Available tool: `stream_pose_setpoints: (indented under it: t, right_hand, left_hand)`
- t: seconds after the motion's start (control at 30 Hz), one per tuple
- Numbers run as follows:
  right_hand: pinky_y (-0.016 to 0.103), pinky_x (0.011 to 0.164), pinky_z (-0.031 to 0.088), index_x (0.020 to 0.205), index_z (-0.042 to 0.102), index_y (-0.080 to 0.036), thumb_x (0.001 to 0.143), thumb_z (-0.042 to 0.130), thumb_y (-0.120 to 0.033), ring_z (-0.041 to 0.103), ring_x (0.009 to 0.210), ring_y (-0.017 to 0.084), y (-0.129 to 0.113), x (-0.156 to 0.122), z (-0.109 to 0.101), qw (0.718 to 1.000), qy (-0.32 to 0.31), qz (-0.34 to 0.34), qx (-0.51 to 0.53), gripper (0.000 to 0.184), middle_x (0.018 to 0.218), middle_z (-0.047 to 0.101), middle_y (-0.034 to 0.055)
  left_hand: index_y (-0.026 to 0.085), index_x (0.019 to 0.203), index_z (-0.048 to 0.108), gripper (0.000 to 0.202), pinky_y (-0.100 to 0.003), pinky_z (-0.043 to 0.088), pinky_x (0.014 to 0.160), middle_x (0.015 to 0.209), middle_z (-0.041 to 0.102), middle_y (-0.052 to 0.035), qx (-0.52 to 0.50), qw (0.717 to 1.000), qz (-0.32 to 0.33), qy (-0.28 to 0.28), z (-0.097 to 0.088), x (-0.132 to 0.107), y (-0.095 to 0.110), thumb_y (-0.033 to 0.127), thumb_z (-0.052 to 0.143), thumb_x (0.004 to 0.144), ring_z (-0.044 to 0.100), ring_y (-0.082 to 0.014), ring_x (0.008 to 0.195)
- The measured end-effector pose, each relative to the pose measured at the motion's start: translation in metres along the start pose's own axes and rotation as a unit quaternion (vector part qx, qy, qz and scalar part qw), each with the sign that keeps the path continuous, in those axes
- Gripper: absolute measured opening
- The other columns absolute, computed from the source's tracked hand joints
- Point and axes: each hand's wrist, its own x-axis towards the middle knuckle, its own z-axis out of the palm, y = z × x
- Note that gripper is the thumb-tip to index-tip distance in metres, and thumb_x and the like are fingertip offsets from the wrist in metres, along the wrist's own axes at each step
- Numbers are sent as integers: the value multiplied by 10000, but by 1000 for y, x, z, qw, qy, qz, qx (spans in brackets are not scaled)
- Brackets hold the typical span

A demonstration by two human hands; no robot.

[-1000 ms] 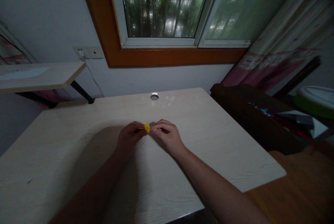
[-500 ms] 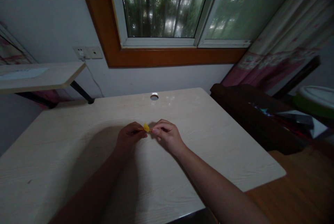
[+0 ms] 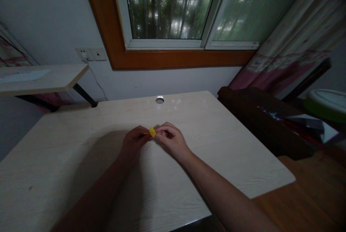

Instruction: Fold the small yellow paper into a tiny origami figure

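A small piece of yellow paper (image 3: pixel 152 131), seemingly folded, is held over the middle of the pale desk (image 3: pixel 232 145). My left hand (image 3: pixel 134 141) is closed on its left side, thumb and fingers pinched together. From the right, my right hand (image 3: pixel 173 139) pinches at its other side with thumb and forefinger. The two hands are almost touching, and only the yellow part between them shows. Fingers cover the rest, so its full shape is hidden.
A raised shelf (image 3: pixel 62 77) on black legs stands at the desk's back left. Near the back edge is a round cable hole (image 3: pixel 159 100). Dark wooden furniture (image 3: pixel 259 123) borders the right side, and a window (image 3: pixel 173 8) is behind.
The fingers of my right hand have moved slightly left, closer to my left hand. The yellow paper has turned a little and stands more upright.
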Motion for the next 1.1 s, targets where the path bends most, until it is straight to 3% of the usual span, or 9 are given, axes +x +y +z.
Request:
stream_pose_setpoints:
  t: [0.2, 0.4, 0.8, 1.1]
  right_hand:
    - [256, 594, 399, 817, 728, -215, 823, 699, -277, 511, 637, 125, -1, 1, -1, 995, 32, -47, -84, 68, 713, 586, 4]
    - [264, 590, 399, 826, 733, -217, 827, 694, -262, 519, 627, 133, -5, 1, -2, 991, 33, -72, -109, 60, 712, 610, 14]
    - [255, 590, 389, 853, 734, -208, 797, 722, -255, 504, 625, 121, -2, 1, 0, 996, 32, -40, -74, 74, 734, 595, 8]
    - [250, 543, 386, 784, 747, -209, 772, 746, -304, 498, 586, 115, 3, 1, 0, 999, 27, 6, -34, 96, 687, 580, 2]
  left_hand:
    - [164, 784, 688, 138, -261, 481, 676, 739, 630, -26, 59, 998, -1, -28, 2, 1, 4, 298, 694, 815, 598, -143, 699]
    - [174, 798, 676, 118, -245, 477, 646, 754, 619, -10, 50, 999, -5, 9, 2, 2, 5, 282, 721, 788, 591, -128, 675]
    - [185, 779, 684, 85, -237, 460, 662, 771, 639, -11, 131, 991, 23, 6, -2, 2, 2, 257, 729, 780, 591, -131, 720]
    - [185, 783, 680, 94, -244, 465, 681, 741, 625, -1, 82, 996, -12, -23, 1, 1, 1, 273, 705, 804, 589, -130, 709]
